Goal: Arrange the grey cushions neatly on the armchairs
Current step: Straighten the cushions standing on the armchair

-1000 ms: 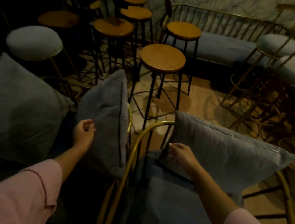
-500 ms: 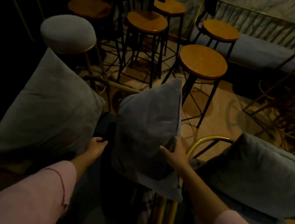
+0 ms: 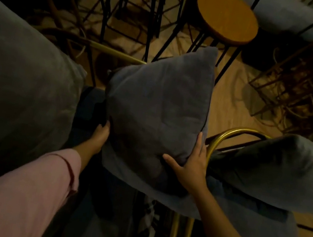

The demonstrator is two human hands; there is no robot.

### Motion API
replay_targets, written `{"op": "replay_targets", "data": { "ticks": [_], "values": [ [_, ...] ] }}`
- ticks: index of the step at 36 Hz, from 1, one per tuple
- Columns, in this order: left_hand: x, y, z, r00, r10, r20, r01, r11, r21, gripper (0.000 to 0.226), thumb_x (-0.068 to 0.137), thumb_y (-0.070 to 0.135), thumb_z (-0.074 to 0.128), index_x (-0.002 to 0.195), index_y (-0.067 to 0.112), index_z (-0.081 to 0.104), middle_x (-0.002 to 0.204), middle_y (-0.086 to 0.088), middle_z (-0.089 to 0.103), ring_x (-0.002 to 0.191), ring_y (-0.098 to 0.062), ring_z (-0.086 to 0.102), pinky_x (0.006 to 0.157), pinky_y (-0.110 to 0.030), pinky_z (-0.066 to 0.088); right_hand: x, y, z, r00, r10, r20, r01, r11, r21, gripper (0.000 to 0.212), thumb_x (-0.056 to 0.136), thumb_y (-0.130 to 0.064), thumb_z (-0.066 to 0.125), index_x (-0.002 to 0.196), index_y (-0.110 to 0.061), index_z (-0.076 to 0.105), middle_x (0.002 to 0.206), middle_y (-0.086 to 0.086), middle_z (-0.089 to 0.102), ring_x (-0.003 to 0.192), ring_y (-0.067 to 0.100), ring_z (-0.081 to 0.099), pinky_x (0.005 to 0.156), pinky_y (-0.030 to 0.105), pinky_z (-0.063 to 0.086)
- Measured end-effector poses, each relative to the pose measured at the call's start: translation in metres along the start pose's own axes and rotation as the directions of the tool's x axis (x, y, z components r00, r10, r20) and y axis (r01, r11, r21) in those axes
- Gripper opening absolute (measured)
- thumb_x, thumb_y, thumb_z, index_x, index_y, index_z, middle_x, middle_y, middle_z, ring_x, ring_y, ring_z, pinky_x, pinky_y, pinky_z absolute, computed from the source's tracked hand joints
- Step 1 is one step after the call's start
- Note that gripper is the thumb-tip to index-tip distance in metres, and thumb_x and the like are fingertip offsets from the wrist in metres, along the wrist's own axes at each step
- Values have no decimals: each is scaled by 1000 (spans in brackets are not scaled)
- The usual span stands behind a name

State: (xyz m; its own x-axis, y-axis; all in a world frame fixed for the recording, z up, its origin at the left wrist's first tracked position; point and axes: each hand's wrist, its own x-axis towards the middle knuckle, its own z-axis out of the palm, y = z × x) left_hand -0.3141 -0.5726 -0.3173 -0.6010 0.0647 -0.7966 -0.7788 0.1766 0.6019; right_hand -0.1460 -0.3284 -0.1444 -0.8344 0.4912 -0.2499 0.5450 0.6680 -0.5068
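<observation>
A grey cushion (image 3: 157,108) stands upright in the middle, over the seat of the left armchair. My left hand (image 3: 101,135) presses its left edge and my right hand (image 3: 191,163) grips its lower right corner. A larger grey cushion (image 3: 18,83) leans at the far left. Another grey cushion (image 3: 279,170) lies on the right armchair, behind its gold armrest (image 3: 222,137).
A wooden-topped stool (image 3: 227,16) on black legs stands just beyond the middle cushion. Several more stool legs crowd the floor at the back. A gold rail (image 3: 109,49) runs behind the left armchair. Gold-legged padded stools are at the right.
My right hand left the right cushion and came to the middle cushion. Both hands now hold it from its two sides, and the view has tilted down and left.
</observation>
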Motion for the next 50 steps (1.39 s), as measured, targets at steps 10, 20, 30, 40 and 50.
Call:
{"op": "replay_targets", "data": {
  "ticks": [10, 20, 30, 40, 50],
  "values": [
    [-19, 42, 32, 993, 33, 109, -4, 965, -262, 47, 94, 63, 31, 107, 28, 59, 100, 0, 62, 91, -23, 56, 70, -31, 46, 15, 14, 18, 995, -30, -95, 37, 996, 76, 130, 55, -94, 49, 156, -30, -2, 164, 0, 14, 147, 22, 22, 114, 43, 28],
    [-40, 42, 13, 990, 88, 110, -29, 889, -456, 50, 88, 68, 38, 103, 28, 64, 118, -2, 65, 99, -23, 59, 78, -36, 47, 31, 19, 12, 1000, 17, -26, -12, 982, 189, 130, 57, -73, 69, 156, -29, -2, 162, 2, 21, 147, 22, 25, 116, 40, 29],
    [-128, 5, -52, 993, 112, 40, -96, 954, -285, 49, 84, 67, 46, 106, 28, 64, 100, 1, 70, 96, -19, 62, 93, -37, 46, 14, 21, -35, 959, 90, 268, -225, 816, 532, 100, 72, -33, 84, 152, -22, 26, 143, -6, 45, 122, 11, 47, 91, 24, 44],
    [-252, -24, -54, 972, 224, -75, -233, 960, -155, 98, 49, 75, 75, 122, 10, 63, 122, -11, 66, 110, -29, 63, 101, -45, 48, -118, 82, -72, 936, 181, 304, -348, 613, 709, 73, 78, -51, 72, 139, -19, 47, 134, 5, 58, 99, 16, 62, 73, 27, 50],
    [-343, -55, 64, 929, 367, 40, -358, 923, -142, 43, 93, 50, 45, 73, 24, 72, 85, 1, 69, 80, -13, 64, 80, -31, 52, -250, 196, -151, 962, 270, -47, -147, 655, 741, 113, 42, -88, 66, 135, -28, 44, 117, -13, 58, 101, 7, 58, 80, 21, 47]
  ]
}}
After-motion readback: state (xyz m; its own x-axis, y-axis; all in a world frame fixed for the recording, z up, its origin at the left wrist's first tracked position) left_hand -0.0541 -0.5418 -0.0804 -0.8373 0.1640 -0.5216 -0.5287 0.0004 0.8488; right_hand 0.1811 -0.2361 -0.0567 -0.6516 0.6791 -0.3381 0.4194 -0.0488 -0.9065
